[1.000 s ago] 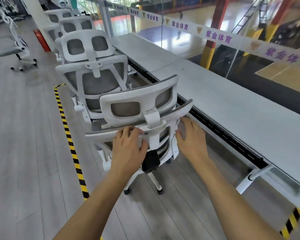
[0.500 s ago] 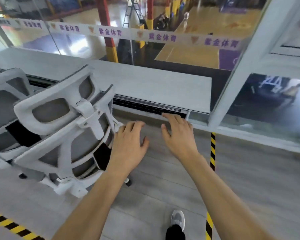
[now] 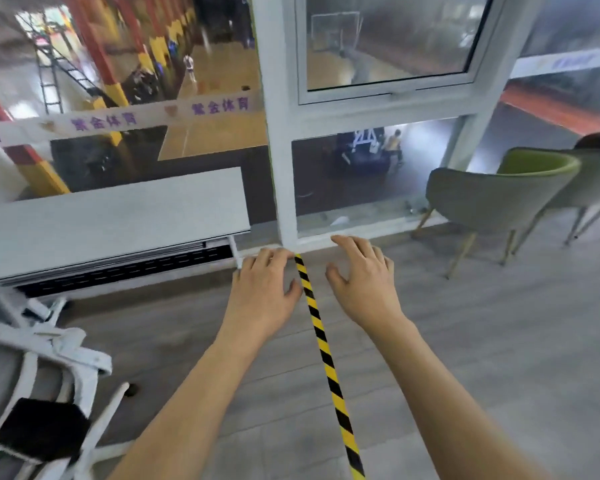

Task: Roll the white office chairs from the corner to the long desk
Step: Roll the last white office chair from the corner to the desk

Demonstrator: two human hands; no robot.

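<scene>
Where your left hand (image 3: 264,291) hangs: out in front of you, palm down over the grey plank floor (image 3: 499,358), just left of the striped tape (image 3: 321,337); its fingers are loosely bent and it grasps nothing.
Right hand (image 3: 362,282): level with the left one, just right of the tape, palm down, fingers spread and slack, released from everything.
White office chair (image 3: 84,355): at your lower left, blurred and cut off by the picture's edge. You see part of its white back frame, a black pad (image 3: 42,431) and one dark caster (image 3: 131,389). It stands in front of the worktop's near edge, apart from both hands, with your left forearm passing beside it.
Worktop (image 3: 111,216): a long pale grey top running off to your left; its right end stops just short of the white window post (image 3: 278,150). A dark slotted tray (image 3: 125,271) runs under its near edge.
Striped tape: yellow and black, stuck to the floor, running from the foot of the post toward you between your forearms.
Green chairs (image 3: 492,199): two tub chairs on thin legs at your right by the window, well apart from the worktop.
</scene>
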